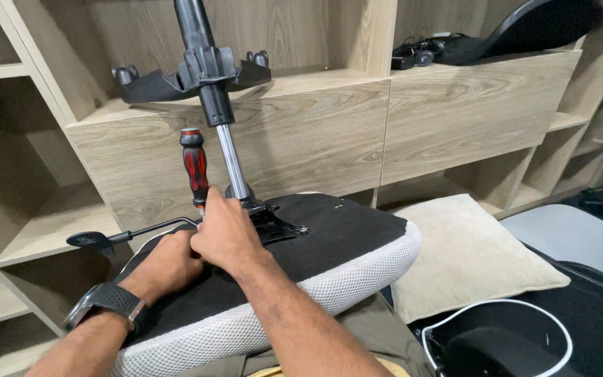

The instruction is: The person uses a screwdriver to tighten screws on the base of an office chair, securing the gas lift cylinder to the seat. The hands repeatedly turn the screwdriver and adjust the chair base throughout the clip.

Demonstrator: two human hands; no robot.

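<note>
Right hand grips a red-and-black-handled screwdriver upright; left hand, at seven o'clock, presses the upturned black padded chair seat, likely bulky, soft-edged, best steadied flat

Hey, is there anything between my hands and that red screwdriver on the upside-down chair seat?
Nothing visible. The right hand is already around the lower shaft of the screwdriver, just below its red and black handle, and the left hand lies beside it on the seat. The tip is hidden behind the hands.
</note>
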